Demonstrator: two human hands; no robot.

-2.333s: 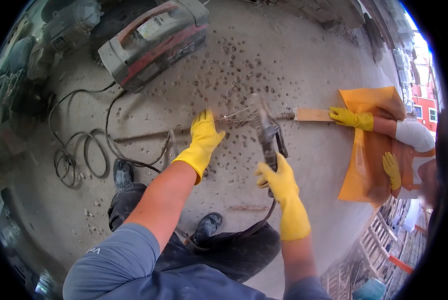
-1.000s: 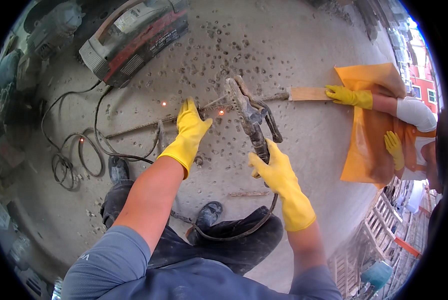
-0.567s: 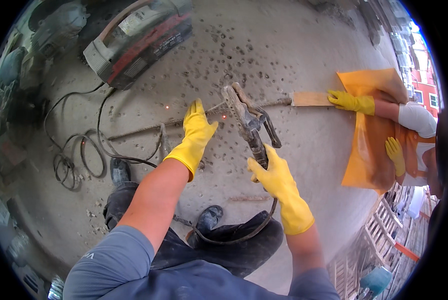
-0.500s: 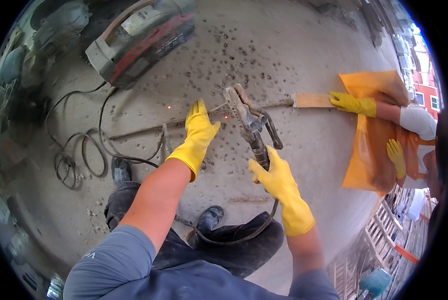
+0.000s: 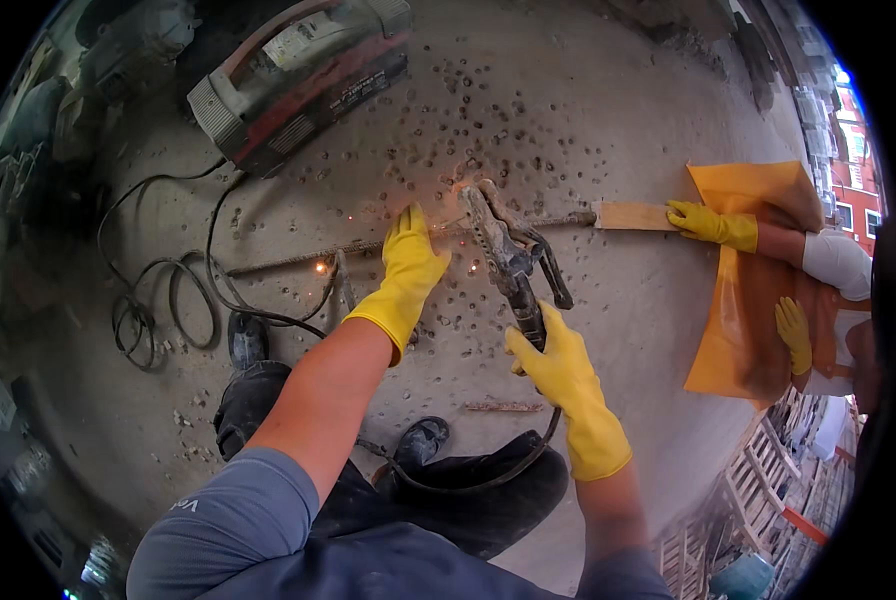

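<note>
Right grip (image 5: 558,365) — electrode holder (image 5: 508,255)

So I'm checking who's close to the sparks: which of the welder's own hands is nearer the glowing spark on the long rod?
Left. The left hand rests on the rod just right of the spark; the right hand sits farther right and lower, gripping the welding clamp.

You are looking steeply down from one head-worn fisheye camera, close above your own left hand (image 5: 409,268) and right hand (image 5: 558,362). The concrete floor (image 5: 608,110) is filling the round picture, bending toward the dark rim, with another person's gloved hand (image 5: 703,222) at the right edge.
</note>
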